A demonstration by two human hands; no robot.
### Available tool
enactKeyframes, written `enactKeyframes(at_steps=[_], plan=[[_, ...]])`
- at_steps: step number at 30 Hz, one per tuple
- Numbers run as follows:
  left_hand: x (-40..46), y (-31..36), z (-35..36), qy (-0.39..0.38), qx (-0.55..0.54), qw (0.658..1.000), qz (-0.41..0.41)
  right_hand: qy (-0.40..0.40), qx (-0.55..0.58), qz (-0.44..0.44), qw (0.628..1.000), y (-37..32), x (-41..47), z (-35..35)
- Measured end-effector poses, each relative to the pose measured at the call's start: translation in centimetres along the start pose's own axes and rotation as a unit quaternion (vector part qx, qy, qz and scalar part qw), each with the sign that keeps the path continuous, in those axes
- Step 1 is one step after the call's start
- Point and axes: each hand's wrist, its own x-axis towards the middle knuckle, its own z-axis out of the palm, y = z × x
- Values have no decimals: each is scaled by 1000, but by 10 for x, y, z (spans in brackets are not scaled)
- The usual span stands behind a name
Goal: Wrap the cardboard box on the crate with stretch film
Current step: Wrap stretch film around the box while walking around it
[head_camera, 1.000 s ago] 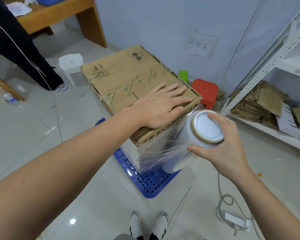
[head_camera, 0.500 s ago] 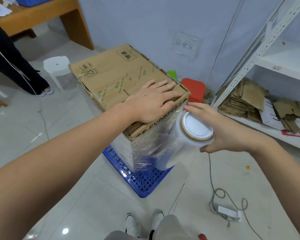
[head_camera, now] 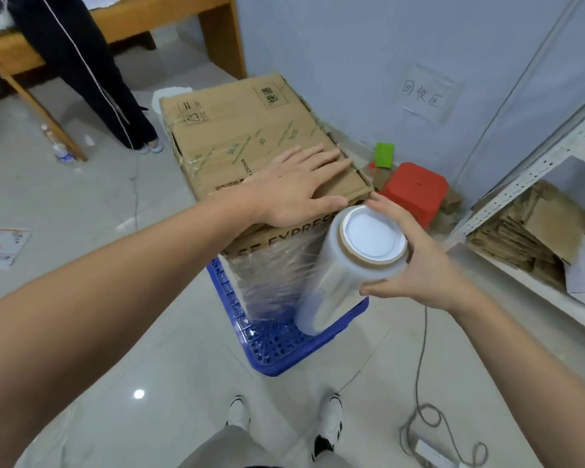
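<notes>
A brown cardboard box (head_camera: 237, 136) printed with "SF EXPRESS" stands on a blue perforated crate (head_camera: 284, 346) on the floor. My left hand (head_camera: 294, 187) lies flat on the box's top near its front corner, fingers straight. My right hand (head_camera: 416, 258) grips the upper end of a roll of clear stretch film (head_camera: 345, 275), held upright beside the box's near right corner. A sheet of film (head_camera: 271, 282) stretches from the roll across the box's near face, which looks covered in film.
A red stool (head_camera: 416, 190) and a green object (head_camera: 384, 155) sit by the wall behind the box. A white metal shelf (head_camera: 527, 184) with flattened cardboard stands to the right. A cable and power strip (head_camera: 429, 450) lie on the floor. Another person's legs (head_camera: 92, 82) stand by a wooden table at back left.
My right hand has carried the roll a little around the box's near right corner, and the view has shifted. My left hand stays flat on the box top.
</notes>
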Motion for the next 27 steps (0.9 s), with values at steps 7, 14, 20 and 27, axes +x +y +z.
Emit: enactKeyframes(at_steps=[7,14,20,27], plan=[[9,23,7,46,-32,993,-99,-4,33,-36,999,18,-1,2],[4,17,10,70,-29,993,-92,36,15,-52,998,10,-6,4],[0,7,11,73,-36,993,-87,113,44,15,993,-7,-14,11],[4,7,11,78,-36,993,-84,176,10,48,983,-11,-18,10]])
